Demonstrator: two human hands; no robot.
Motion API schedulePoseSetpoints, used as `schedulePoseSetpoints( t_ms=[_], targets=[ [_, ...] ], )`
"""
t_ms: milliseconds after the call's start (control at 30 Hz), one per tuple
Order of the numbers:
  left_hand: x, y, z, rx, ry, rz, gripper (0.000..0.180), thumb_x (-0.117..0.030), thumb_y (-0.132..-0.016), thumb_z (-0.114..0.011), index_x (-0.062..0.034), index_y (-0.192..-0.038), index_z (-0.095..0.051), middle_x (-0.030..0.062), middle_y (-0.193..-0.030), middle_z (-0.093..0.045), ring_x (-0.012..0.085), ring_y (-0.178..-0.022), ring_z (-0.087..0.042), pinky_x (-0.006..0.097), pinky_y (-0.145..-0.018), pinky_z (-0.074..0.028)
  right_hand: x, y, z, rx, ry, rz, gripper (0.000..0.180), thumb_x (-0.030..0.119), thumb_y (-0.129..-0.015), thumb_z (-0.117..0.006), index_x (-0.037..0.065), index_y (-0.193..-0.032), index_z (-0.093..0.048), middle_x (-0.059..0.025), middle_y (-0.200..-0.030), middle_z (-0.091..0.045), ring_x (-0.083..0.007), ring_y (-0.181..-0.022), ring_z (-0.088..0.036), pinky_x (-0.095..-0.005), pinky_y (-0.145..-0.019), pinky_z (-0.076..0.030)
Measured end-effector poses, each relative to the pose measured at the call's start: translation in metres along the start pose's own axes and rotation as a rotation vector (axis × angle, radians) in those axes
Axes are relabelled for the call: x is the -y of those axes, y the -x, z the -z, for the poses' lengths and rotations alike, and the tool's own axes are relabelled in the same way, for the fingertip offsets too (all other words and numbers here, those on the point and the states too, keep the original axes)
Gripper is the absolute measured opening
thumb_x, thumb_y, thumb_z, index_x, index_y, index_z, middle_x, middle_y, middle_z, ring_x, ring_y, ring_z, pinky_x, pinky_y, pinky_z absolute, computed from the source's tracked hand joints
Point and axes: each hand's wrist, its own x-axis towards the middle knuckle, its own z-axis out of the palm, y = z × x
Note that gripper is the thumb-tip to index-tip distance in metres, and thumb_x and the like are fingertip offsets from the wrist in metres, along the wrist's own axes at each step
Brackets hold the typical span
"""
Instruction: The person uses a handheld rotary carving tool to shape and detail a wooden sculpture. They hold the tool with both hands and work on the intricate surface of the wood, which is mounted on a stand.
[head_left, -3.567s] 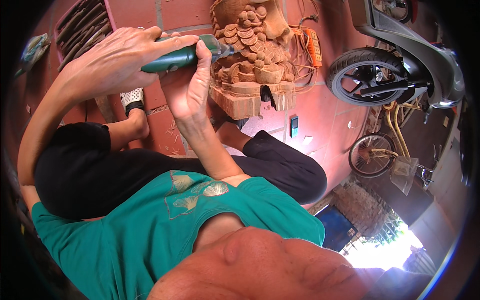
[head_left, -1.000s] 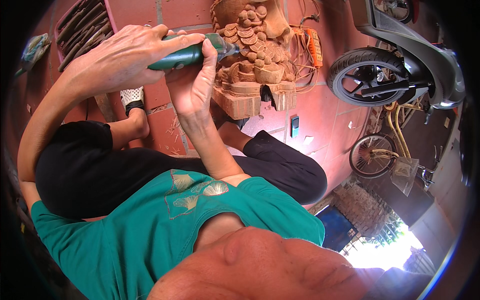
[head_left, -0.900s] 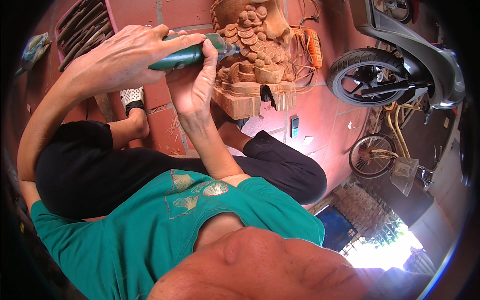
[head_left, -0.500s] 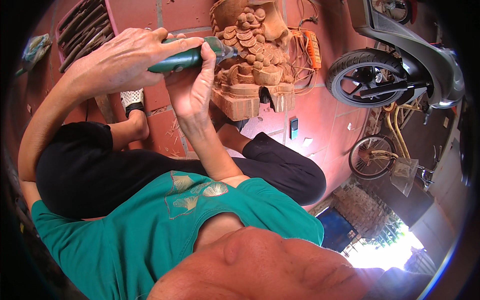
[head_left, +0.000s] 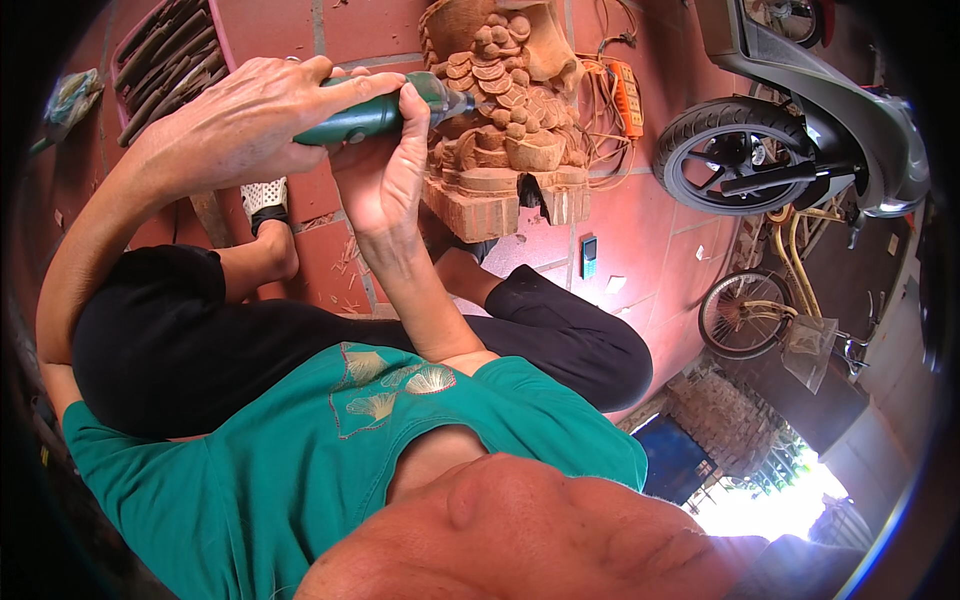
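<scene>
My left hand (head_left: 235, 125) is wrapped around the body of a green hand-held rotary tool (head_left: 365, 115). My right hand (head_left: 385, 175) pinches the same tool near its front end, thumb up along it. The tool's tip touches the left side of a carved reddish wooden statue (head_left: 505, 120) with stacked round coin shapes, which stands on a stepped base on the red tiled floor (head_left: 350, 30). I sit on the floor in black trousers and a teal shirt, legs folded around the statue's base.
A pink tray of carving chisels (head_left: 165, 55) lies at the top left. An orange power strip (head_left: 628, 95) with cables sits behind the statue. A phone (head_left: 588, 256) lies on the tiles. A grey scooter (head_left: 800, 110) and a bicycle (head_left: 760, 310) stand at the right.
Both hands keep hold of the tool. Its tip has shifted slightly up along the statue's left side, then held there.
</scene>
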Motion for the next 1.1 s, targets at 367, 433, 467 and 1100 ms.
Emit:
schedulePoseSetpoints(
  t_ms=[367,433,467,1100],
  targets=[
    [-0.002,0.001,0.005,0.014,0.001,0.021,0.081,-0.002,-0.077,-0.07,-0.0177,-0.153,-0.047,0.018,-0.102,-0.066,0.0363,-0.092,-0.066,0.044,-0.082,-0.054,0.0,-0.005,0.002,0.041,0.012,-0.025,0.036,0.035,-0.097,-0.07,0.011,-0.123,-0.062,-0.0057,-0.123,-0.068,-0.022,-0.123,-0.062,-0.0409,-0.106,-0.052],
    [-0.002,0.001,0.005,0.004,0.0,0.017,0.081,-0.002,-0.077,-0.07,-0.0177,-0.153,-0.047,0.0183,-0.102,-0.067,0.0365,-0.092,-0.067,0.044,-0.082,-0.054,0.001,-0.005,0.001,0.053,0.016,-0.022,0.035,0.036,-0.1,-0.067,0.009,-0.121,-0.063,-0.0077,-0.122,-0.067,-0.0212,-0.122,-0.062,-0.0401,-0.11,-0.049],
    [-0.002,0.001,0.004,0.006,0.003,0.02,0.081,-0.002,-0.077,-0.07,-0.0175,-0.152,-0.047,0.0185,-0.102,-0.067,0.0366,-0.092,-0.067,0.044,-0.082,-0.054,0.0,-0.005,0.001,0.046,0.004,-0.018,0.035,0.036,-0.1,-0.067,0.009,-0.121,-0.064,-0.0079,-0.122,-0.067,-0.0212,-0.122,-0.062,-0.0401,-0.11,-0.049],
    [-0.009,0.006,0.024,0.131,0.015,0.082,0.082,-0.004,-0.073,-0.065,-0.0186,-0.152,-0.047,0.0225,-0.104,-0.068,0.0429,-0.094,-0.066,0.049,-0.084,-0.053,-0.007,0.003,-0.003,0.055,-0.048,-0.064,0.033,0.032,-0.096,-0.072,0.012,-0.12,-0.064,-0.005,-0.122,-0.069,-0.0222,-0.12,-0.064,-0.0423,-0.104,-0.052]
  ],
)
